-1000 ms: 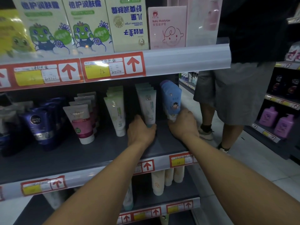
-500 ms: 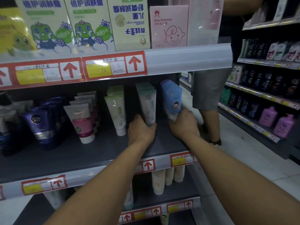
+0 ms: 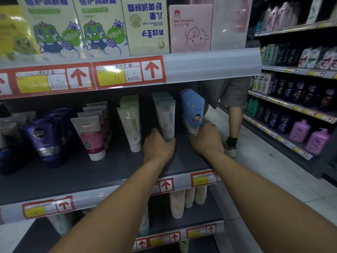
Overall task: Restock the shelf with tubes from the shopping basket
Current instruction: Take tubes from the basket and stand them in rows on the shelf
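Two hands reach onto the dark shelf (image 3: 113, 167) — left hand (image 3: 158, 146) grips the base of the front white-teal tube (image 3: 166, 117), upright in its row. Right hand (image 3: 206, 138) curls round the bottom of the blue tube (image 3: 193, 108), rightmost row, shelf end.

Dim shop aisle, pale tiled floor (image 3: 269, 172), facing shelving (image 3: 291, 106) (bottles).

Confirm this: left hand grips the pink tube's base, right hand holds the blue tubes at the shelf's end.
Not quite. In the head view the left hand grips the base of the teal-white tube, not the pink one. The right hand does hold the blue tubes.
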